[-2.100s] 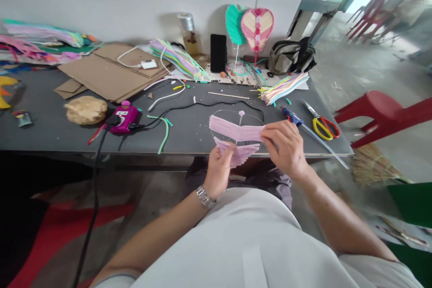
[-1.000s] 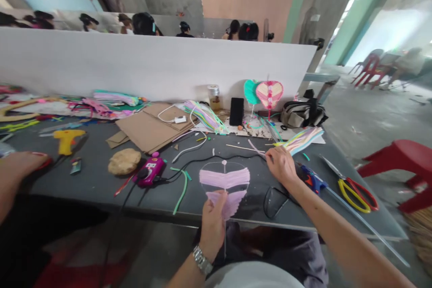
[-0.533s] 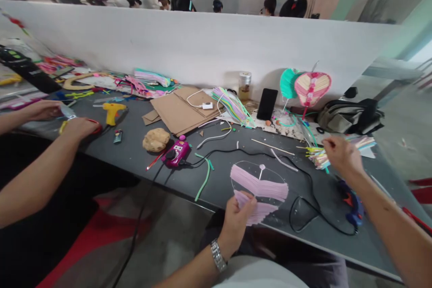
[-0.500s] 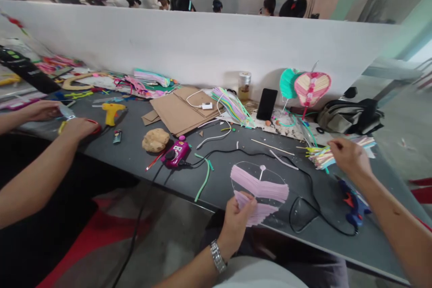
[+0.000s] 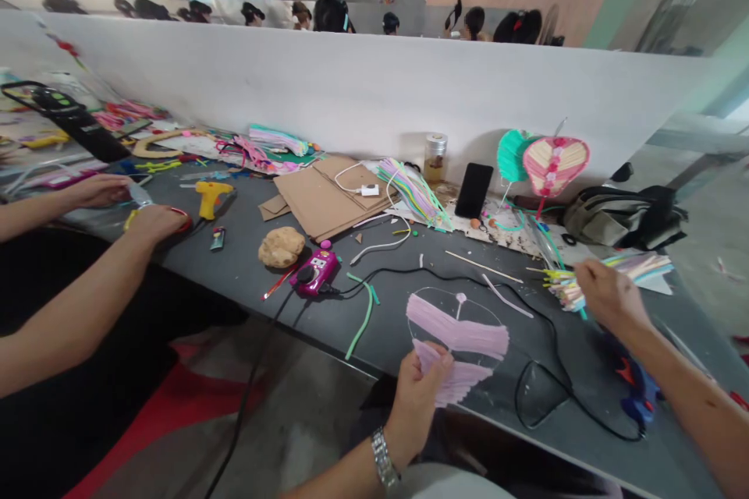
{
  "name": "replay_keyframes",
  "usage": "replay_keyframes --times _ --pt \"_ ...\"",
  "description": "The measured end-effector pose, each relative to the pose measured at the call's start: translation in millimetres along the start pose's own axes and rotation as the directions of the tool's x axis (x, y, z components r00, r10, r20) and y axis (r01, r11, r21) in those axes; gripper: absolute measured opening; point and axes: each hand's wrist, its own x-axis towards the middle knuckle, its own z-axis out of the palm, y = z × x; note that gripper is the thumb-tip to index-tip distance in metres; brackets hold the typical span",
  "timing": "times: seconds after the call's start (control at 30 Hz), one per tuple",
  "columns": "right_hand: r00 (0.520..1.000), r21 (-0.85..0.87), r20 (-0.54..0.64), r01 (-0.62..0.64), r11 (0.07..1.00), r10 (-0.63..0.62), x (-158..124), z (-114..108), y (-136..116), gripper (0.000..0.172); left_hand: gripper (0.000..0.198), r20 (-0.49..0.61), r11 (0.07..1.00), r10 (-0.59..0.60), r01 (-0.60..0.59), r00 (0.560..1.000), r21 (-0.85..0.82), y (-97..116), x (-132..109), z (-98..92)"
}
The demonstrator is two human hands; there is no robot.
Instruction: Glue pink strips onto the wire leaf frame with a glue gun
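L hand (image 5: 418,394): thumb + fingers pinching lower pink strips of wire-hoop fan (image 5: 462,331), at near table (image 5: 246,273) edge, centre. R hand (image 5: 608,296): fingers closed on pastel straw bundle (image 5: 640,267), far right. Fan prob. light, flimsy; strips soft, wire easily bent. Hold by hoop rim/stem, not strip tips.

Fan piece (image 5: 457,335) was pale pink, ribbed. Straw bundle (image 5: 635,267): mixed pastel stripes. Table (image 5: 246,273) dark grey. Glue guns: one blue (image 5: 637,394), one yellow (image 5: 211,197).
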Motion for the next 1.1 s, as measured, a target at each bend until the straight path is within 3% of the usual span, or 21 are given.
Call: replay_keyframes --times 0.07,0.13,0.17,0.23,0.33,0.4,0.5,0.63,0.7,0.8,0.9,0.93,1.0,1.1 --pt "0.994 -0.03 0.097 0.049 0.998 -0.046 19 23 -18 0.018 0.051 -0.044 0.997 0.021 -0.024 0.999 -0.077 8 7 -0.3" --pt "0.956 -0.089 0.254 0.176 0.98 -0.148 43 53 -53 0.016 0.053 -0.102 0.989 0.066 -0.079 0.993 -0.124 15 15 -3.2" --pt "0.914 -0.112 0.346 0.263 0.958 -0.21 55 71 -75 0.012 0.054 -0.121 0.986 0.084 -0.1 0.989 -0.132 17 20 -5.4" --pt "0.804 -0.141 0.505 0.436 0.889 -0.314 78 109 -128 0.022 0.055 -0.125 0.986 0.096 -0.112 0.987 -0.126 19 26 -10.3" --pt "0.691 -0.099 0.61 0.552 0.828 -0.388 105 167 -203 0.02 0.051 -0.091 0.99 0.108 -0.116 0.99 -0.078 13 30 -16.5" --pt "0.639 -0.099 0.656 0.602 0.793 -0.403 118 200 -239 0.02 0.049 -0.094 0.988 0.141 -0.146 0.986 -0.056 6 30 -19.0" --pt "0.583 -0.097 0.7 0.65 0.753 -0.412 130 235 -268 0.023 0.046 -0.085 0.984 0.167 -0.171 0.982 -0.051 -3 31 -21.7" --pt "0.54 -0.085 0.742 0.664 0.743 -0.398 135 258 -278 0.039 0.046 -0.002 0.981 0.181 -0.181 0.983 -0.067 -10 37 -26.0" --pt "0.542 -0.061 0.736 0.65 0.758 -0.405 137 261 -280 0.037 0.045 0.019 0.982 0.177 -0.175 0.984 -0.073 -10 39 -27.5" --pt "0.584 -0.007 0.682 0.607 0.795 -0.44 144 254 -291 0.021 0.044 0.015 0.985 0.148 -0.146 0.989 -0.087 -8 38 -26.3" --pt "0.69 0.194 0.539 0.456 0.869 -0.482 158 228 -306 0.021 0.047 -0.01 0.987 0.126 -0.127 0.992 -0.103 -3 34 -21.8" --pt "0.774 0.414 0.428 0.29 0.863 -0.466 162 214 -310 0.016 0.049 -0.018 0.987 0.123 -0.124 0.992 -0.104 -1 33 -20.3" --pt "0.823 0.593 0.343 0.184 0.784 -0.453 167 180 -313 0.011 0.053 -0.035 0.988 0.119 -0.122 0.992 -0.095 3 32 -18.8" --pt "0.825 0.833 0.374 -0.098 0.545 -0.424 159 119 -304 0.021 0.052 -0.056 0.99 0.12 -0.124 0.991 -0.066 8 31 -19.8"
